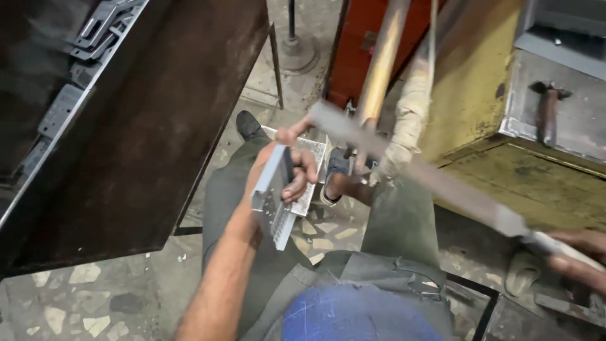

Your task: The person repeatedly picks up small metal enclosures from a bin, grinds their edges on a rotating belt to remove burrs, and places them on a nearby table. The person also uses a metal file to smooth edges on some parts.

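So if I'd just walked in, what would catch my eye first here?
Probably the long metal file slanting across the middle, gripped at its handle by the right hand at the right edge. Next, the left hand at centre holding a grey perforated metal bracket up on edge. A stack of similar grey brackets lies on the rusty bench at upper left.

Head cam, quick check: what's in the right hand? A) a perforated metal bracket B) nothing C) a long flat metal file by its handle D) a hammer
C: the right hand grips the handle end of a long flat file that runs up and left across the frame, while the left hand holds the perforated metal bracket.
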